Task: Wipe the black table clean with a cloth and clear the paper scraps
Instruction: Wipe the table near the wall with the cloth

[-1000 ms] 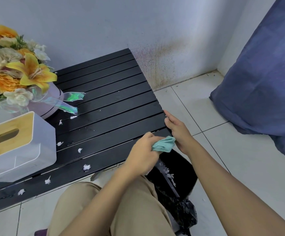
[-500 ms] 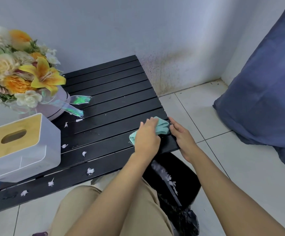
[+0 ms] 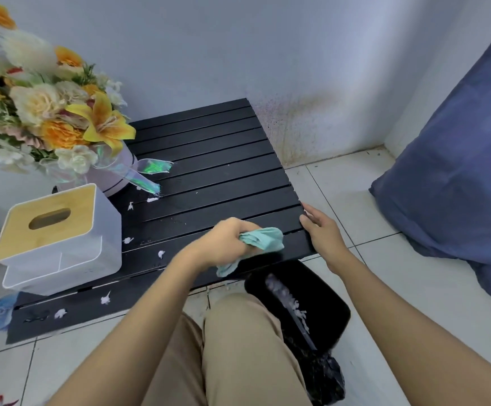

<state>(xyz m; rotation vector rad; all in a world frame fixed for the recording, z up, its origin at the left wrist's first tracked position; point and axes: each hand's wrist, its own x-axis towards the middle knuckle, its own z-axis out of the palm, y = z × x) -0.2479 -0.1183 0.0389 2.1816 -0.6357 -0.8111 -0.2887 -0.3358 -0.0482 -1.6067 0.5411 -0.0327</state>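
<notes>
Cloth (image 3: 263,238), teal: gripped bunched by left hand (image 3: 223,241) on counter (image 3: 215,159), near right corner; earlier it lay flatter under that hand. Right hand (image 3: 323,230): fingers loose, resting against the right edge, as before. Paper scraps (image 3: 161,254): white, scattered left of cloth, unmoved.

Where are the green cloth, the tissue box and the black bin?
Green cloth (image 3: 264,239): head view, on its bunched-up middle.
Tissue box (image 3: 62,253): head view, on its white front side.
Black bin (image 3: 329,306): head view, on the bare dark part at its right.
</notes>
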